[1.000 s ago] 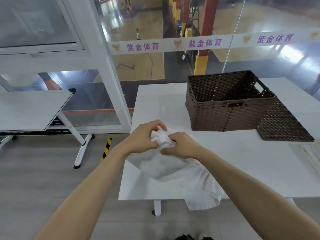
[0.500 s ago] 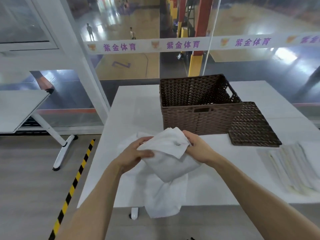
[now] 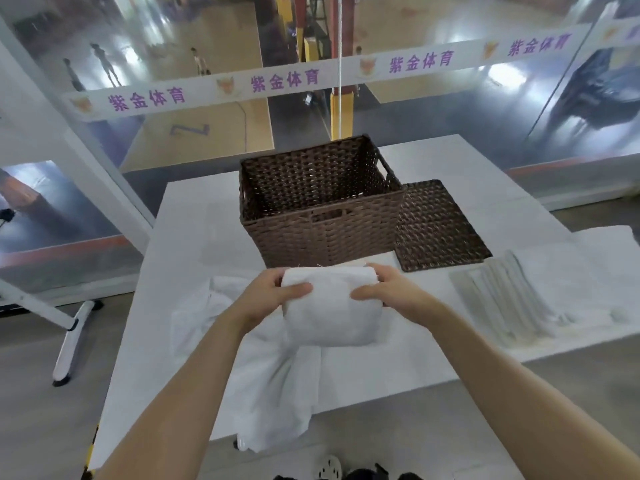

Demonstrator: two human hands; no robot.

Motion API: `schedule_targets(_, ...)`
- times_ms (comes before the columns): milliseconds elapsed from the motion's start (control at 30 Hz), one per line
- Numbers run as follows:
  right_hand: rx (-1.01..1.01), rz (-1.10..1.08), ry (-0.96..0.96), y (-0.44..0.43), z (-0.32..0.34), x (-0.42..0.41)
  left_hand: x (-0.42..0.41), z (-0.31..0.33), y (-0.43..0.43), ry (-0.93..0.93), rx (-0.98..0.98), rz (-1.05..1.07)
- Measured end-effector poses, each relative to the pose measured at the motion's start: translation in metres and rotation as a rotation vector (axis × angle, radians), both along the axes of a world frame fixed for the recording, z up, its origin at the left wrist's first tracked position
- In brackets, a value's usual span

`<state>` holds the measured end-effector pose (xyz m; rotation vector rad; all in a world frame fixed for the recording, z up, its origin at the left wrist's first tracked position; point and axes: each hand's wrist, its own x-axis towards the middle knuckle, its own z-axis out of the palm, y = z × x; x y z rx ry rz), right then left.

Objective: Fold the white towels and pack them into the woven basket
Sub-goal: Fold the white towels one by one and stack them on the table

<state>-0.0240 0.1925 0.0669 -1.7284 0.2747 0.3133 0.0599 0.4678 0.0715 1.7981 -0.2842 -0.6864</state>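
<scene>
Left grip and right grip clasp the folded towel by its sides. Carried to the woven basket just beyond, its layers may slip open or snag the rim.

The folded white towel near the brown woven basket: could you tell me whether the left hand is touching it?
Touching. The head view shows the left hand gripping the folded white towel at its left edge, thumb across its near face.
</scene>
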Motion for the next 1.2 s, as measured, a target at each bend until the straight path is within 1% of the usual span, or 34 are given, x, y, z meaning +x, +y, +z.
schedule_targets(67,-0.151,0.042,0.049,-0.02,0.005,-0.001,0.012,0.012,-0.02,-0.137,0.112,-0.141)
schedule_targets(167,-0.309,0.116,0.026,-0.024,0.016,-0.001,0.023,0.032,-0.062,-0.265,0.2,-0.278)
schedule_targets(267,-0.355,0.151,-0.005,-0.022,0.024,0.001,0.027,0.044,-0.1,-0.357,0.15,-0.435)
schedule_targets(333,-0.362,0.098,-0.061,-0.026,0.031,-0.004,0.036,0.047,-0.111,-0.371,0.095,-0.472)
schedule_targets(367,-0.375,0.043,-0.087,-0.03,0.032,-0.008,0.042,0.045,-0.113,-0.352,0.101,-0.491)
schedule_targets(467,-0.337,-0.094,-0.098,-0.049,0.033,-0.031,0.051,0.023,-0.116,-0.242,0.255,-0.643)
schedule_targets(500,-0.313,-0.133,-0.089,-0.056,0.034,-0.042,0.052,0.014,-0.12,-0.189,0.29,-0.682)
schedule_targets(533,-0.288,-0.181,-0.083,-0.064,0.034,-0.052,0.054,0.006,-0.126,-0.149,0.282,-0.694)
schedule_targets(567,-0.253,-0.238,-0.092,-0.072,0.035,-0.062,0.055,0.0,-0.134,-0.119,0.239,-0.673)
schedule_targets(633,-0.148,-0.404,-0.11,-0.089,0.032,-0.084,0.054,-0.005,-0.159,0.023,0.051,-0.536)
schedule_targets(700,-0.026,-0.595,-0.091,-0.105,0.026,-0.101,0.046,-0.005,-0.189,0.282,-0.165,-0.305)
schedule_targets(733,0.027,-0.675,-0.077,-0.114,0.022,-0.107,0.04,-0.007,-0.204,0.384,-0.232,-0.236)
schedule_targets(767,0.062,-0.746,-0.063,-0.123,0.018,-0.112,0.032,-0.01,-0.217,0.453,-0.255,-0.227)
schedule_targets(800,0.083,-0.808,-0.052,-0.131,0.014,-0.115,0.023,-0.013,-0.23,0.461,-0.226,-0.278)
schedule_targets(833,0.074,-0.845,-0.056,-0.14,0.012,-0.119,0.015,-0.017,-0.241,0.417,-0.169,-0.342)
schedule_targets(900,0.059,-0.86,-0.072,-0.16,0.006,-0.125,0.007,-0.02,-0.265,0.282,-0.089,-0.389)
schedule_targets(1000,0.181,-0.839,-0.063,-0.198,0.001,-0.136,0.005,-0.01,-0.309,0.151,-0.05,-0.355)
schedule_targets(1033,0.207,-0.822,-0.062,-0.215,-0.002,-0.139,0.006,-0.004,-0.326,0.108,-0.018,-0.372)
schedule_targets(1100,0.181,-0.772,-0.044,-0.253,-0.009,-0.144,0.008,0.011,-0.363,-0.014,0.071,-0.455)
schedule_targets(1167,0.175,-0.667,-0.007,-0.292,-0.015,-0.145,0.008,0.023,-0.4,-0.136,0.147,-0.531)
schedule_targets(1200,0.197,-0.621,0.008,-0.312,-0.017,-0.144,0.007,0.028,-0.419,-0.139,0.159,-0.538)
